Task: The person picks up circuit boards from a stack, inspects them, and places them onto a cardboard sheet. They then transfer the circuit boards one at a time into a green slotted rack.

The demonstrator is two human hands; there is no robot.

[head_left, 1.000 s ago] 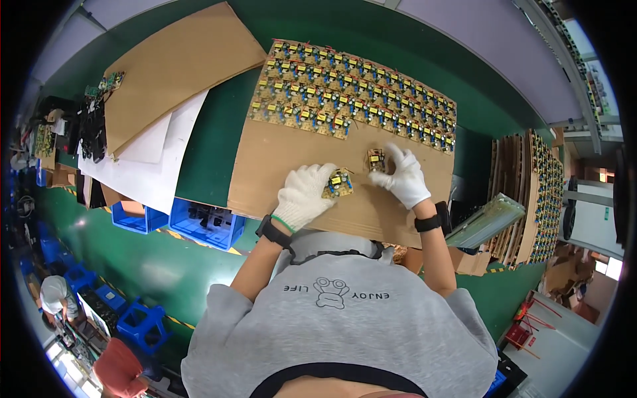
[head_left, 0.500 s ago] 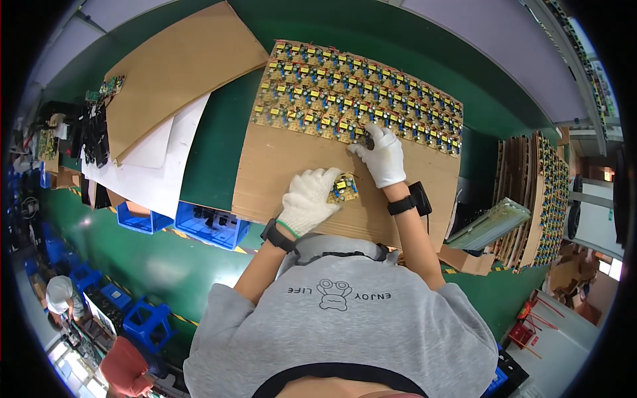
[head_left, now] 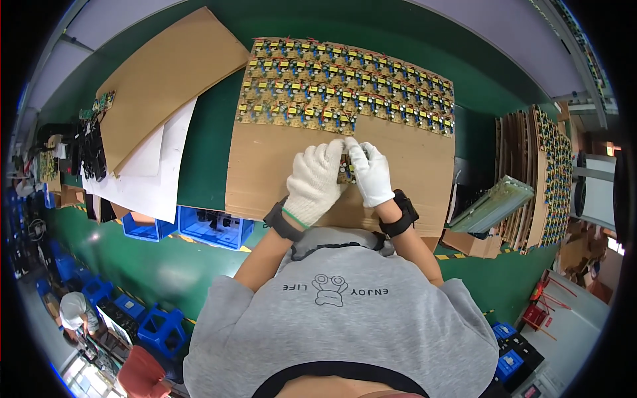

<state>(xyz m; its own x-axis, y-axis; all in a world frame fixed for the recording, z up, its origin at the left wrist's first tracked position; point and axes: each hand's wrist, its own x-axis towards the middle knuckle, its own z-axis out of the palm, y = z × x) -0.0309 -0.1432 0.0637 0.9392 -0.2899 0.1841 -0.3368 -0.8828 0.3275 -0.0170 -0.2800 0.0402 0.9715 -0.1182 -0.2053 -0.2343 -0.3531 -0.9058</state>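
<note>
A small circuit board (head_left: 346, 170) with blue and yellow parts stands between my two gloved hands, partly hidden by them. My left hand (head_left: 314, 180), in a knitted off-white glove, is closed on its left side. My right hand (head_left: 371, 175), in a smoother white glove, has its fingers bent at the board's right and upper edges. The fingertips of both hands meet above it. Just beyond lie rows of similar circuit boards (head_left: 302, 89), wired in red, on a cardboard sheet (head_left: 265, 159).
Brown cardboard (head_left: 172, 79) and white sheets (head_left: 169, 169) lie at left, beside black cables (head_left: 95, 142). Blue bins (head_left: 212, 229) sit below the table's near edge. Upright cardboard layers with boards (head_left: 541, 179) stand at right, near a clear-wrapped flat stack (head_left: 494, 204).
My right hand has drawn back from the board rows toward me and joined my left hand at the single circuit board. The whole view has shifted slightly.
</note>
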